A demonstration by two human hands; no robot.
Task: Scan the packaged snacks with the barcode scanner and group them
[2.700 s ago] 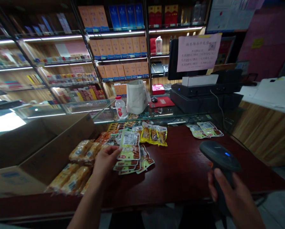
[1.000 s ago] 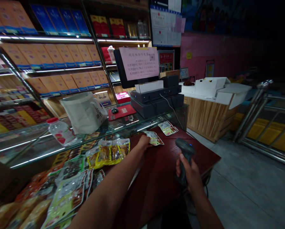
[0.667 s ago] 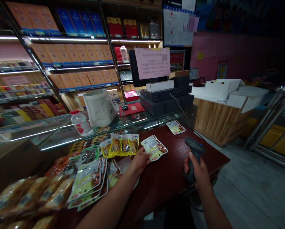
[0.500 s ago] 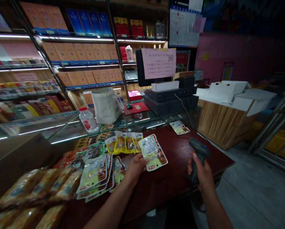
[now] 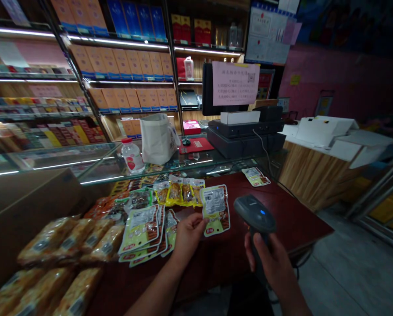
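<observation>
Pinched by its lower left edge, a green and white snack packet (image 5: 216,208) is in my left hand (image 5: 190,232), tilted up above the dark red tabletop (image 5: 212,259). My right hand (image 5: 267,259) is wrapped round the handle of a grey barcode scanner (image 5: 254,213), which shows a blue light. The scanner's head points left toward the packet, with a gap between them. Left of my left hand lies a fanned stack of similar packets (image 5: 140,230). Yellow-edged snack packs (image 5: 180,193) lie behind it. Another flat packet (image 5: 256,176) rests near the table's back edge.
Wrapped bread loaves (image 5: 48,241) and a cardboard box (image 5: 28,197) occupy the left. On the glass counter stand a red-capped bottle (image 5: 132,158), a white bag (image 5: 158,139) and a black register (image 5: 245,136) with a monitor. Boxed goods fill the shelves behind.
The scanner in my right hand has moved left and nearer the packet, and its head has turned toward it. My left hand has turned the packet more upright. The view has shifted slightly.
</observation>
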